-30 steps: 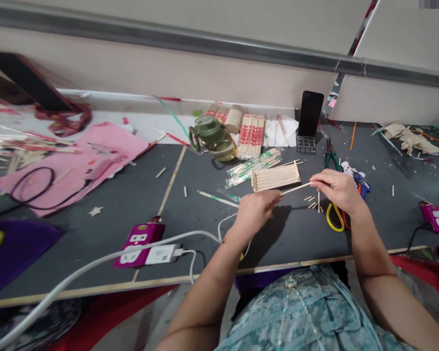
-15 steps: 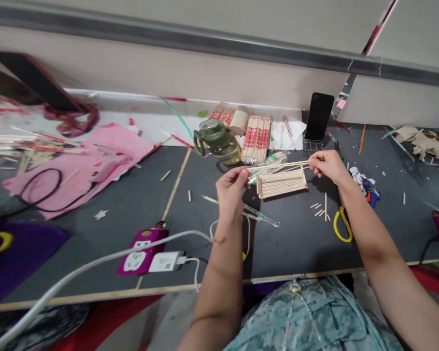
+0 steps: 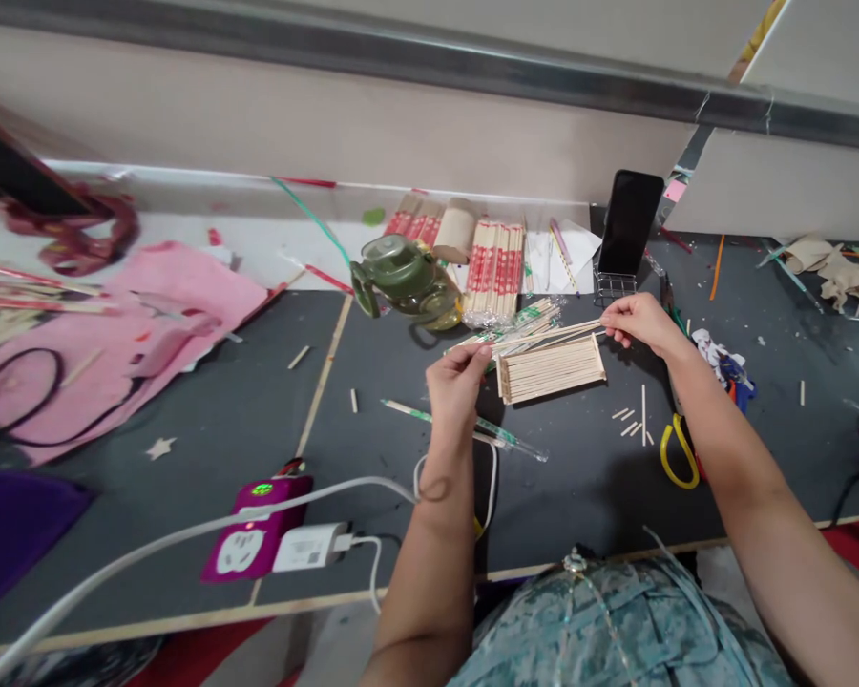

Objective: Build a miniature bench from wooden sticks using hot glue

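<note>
A thin wooden stick (image 3: 544,336) stretches between my two hands, above the far edge of a small tray-like piece built from sticks (image 3: 553,370). My left hand (image 3: 455,382) pinches its left end, thumb against fingers. The right end sits in the closed fingertips of my right hand (image 3: 637,324). The stick piece rests on the dark table (image 3: 573,506), its rows of sticks running lengthwise with raised ends. Behind it lie plastic-wrapped chopsticks (image 3: 526,320). Several short cut stick bits (image 3: 631,427) are scattered to its right.
Yellow-handled scissors (image 3: 677,458) lie near my right forearm. A green glass teapot (image 3: 408,277), red-wrapped chopsticks (image 3: 493,267) and a phone on a stand (image 3: 626,224) line the back. A white cable (image 3: 207,520) crosses beside a purple power strip (image 3: 258,525). Pink cloth (image 3: 207,286) lies left.
Both hands have moved from in front of the stick piece to behind it, carrying the stick, and spread slightly apart. Over the last half second they have barely moved.
</note>
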### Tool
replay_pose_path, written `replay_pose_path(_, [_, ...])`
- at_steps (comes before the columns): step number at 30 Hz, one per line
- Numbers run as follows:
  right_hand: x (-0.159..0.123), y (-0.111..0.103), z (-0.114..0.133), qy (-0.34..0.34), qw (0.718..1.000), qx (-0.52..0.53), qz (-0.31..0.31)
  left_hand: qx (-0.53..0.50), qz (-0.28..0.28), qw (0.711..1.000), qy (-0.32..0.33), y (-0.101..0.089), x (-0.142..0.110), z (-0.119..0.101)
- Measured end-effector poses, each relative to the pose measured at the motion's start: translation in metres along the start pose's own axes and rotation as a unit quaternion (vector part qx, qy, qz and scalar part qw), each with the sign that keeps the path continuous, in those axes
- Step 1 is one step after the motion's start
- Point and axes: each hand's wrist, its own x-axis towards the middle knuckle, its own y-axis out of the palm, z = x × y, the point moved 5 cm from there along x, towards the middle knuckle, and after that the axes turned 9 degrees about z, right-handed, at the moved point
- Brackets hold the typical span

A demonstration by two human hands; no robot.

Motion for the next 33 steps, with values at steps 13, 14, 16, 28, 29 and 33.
replay_pose_path(13, [-0.001,0.002,-0.007,-0.001,0.999,-0.003,0.035,0.012,0.016,1.0,-0.014,-0.001,-0.002,0.004])
replay_pose_path(14, [-0.001,0.002,-0.007,-0.003,0.999,-0.005,0.037,0.011,0.016,1.0,-0.015,0.0,-0.002,0.004])
replay_pose_path(16, [0.0,0.002,-0.008,-0.003,0.999,-0.006,0.039,0.01,0.016,1.0,-0.016,0.0,-0.001,0.006])
replay_pose_path(28, [0.006,0.005,-0.022,0.012,0.999,0.004,0.048,0.006,0.022,0.999,-0.047,0.0,0.004,0.017])
replay_pose_path(29, [0.006,0.005,-0.022,0.013,0.999,0.003,0.049,0.007,0.021,0.999,-0.049,0.0,0.004,0.018])
replay_pose_path(33, [0.006,0.006,-0.024,0.025,0.998,0.007,0.049,0.007,0.019,0.998,-0.06,0.0,0.004,0.021])
